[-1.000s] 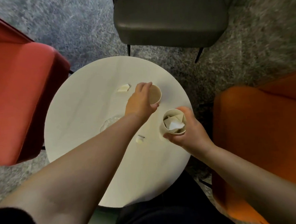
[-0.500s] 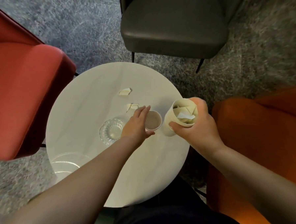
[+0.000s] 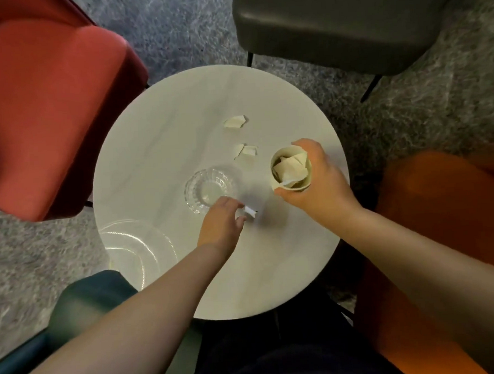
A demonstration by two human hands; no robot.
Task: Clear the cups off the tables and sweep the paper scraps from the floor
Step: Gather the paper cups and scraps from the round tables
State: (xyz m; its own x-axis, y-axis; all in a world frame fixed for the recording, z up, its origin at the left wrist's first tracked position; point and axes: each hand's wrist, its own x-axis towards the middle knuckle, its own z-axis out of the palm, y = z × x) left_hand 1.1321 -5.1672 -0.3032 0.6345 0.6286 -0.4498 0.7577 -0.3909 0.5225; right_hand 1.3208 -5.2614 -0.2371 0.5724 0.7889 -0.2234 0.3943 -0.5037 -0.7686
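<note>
While the paper cup [image 3: 291,168] sits upright in the curled fingers of the right hand [image 3: 317,183], held over the right side of the round white table [image 3: 187,275], it is stuffed with folded paper scraps [image 3: 290,167]. The left hand [image 3: 222,225] is near the middle of the table, well apart from the cup, its fingertips pinching or touching a small white scrap [image 3: 250,212] on the tabletop; the blur hides which. Just beyond that hand stands a clear ribbed glass dish [image 3: 208,188]. Farther out on the table lie two more pieces of torn paper: a pair [image 3: 245,150] near the cup and one [image 3: 234,121] beyond it. A glare ring marks the table's near-left edge. Around the table stand a red armchair [image 3: 50,111] on the left, a dark grey chair [image 3: 340,21] opposite, an orange chair [image 3: 442,219] on the right and a teal seat [image 3: 86,304] at the near left, all on speckled grey carpet [image 3: 188,27].
</note>
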